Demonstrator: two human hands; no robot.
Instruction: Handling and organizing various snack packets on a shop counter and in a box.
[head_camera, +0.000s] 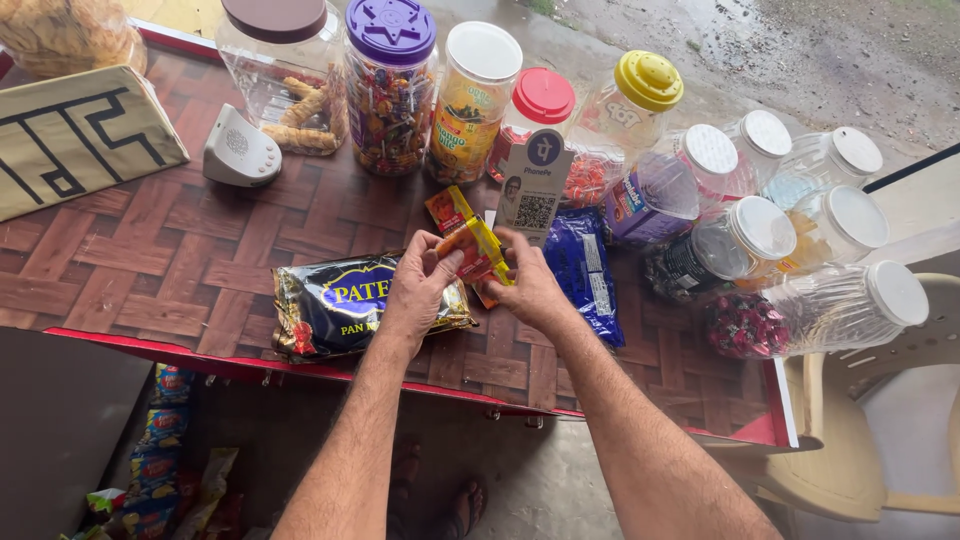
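My left hand (420, 285) and my right hand (530, 285) together pinch a strip of small orange and yellow sachets (470, 240) above a counter (180, 260) with a brown woven pattern. The strip's far end trails toward a small stand-up card with a square code (533, 185). Under my left hand lies a dark blue and gold foil packet (335, 305). A blue wrapped packet (580, 265) lies just right of my right hand.
Several clear plastic jars of sweets line the back and right: a purple-lidded one (390, 85), a red-lidded one (538, 105), a yellow-lidded one (640, 95), white-lidded ones (820, 225). A grey speaker box (238, 150) sits far left. A beige plastic chair (880, 420) stands right.
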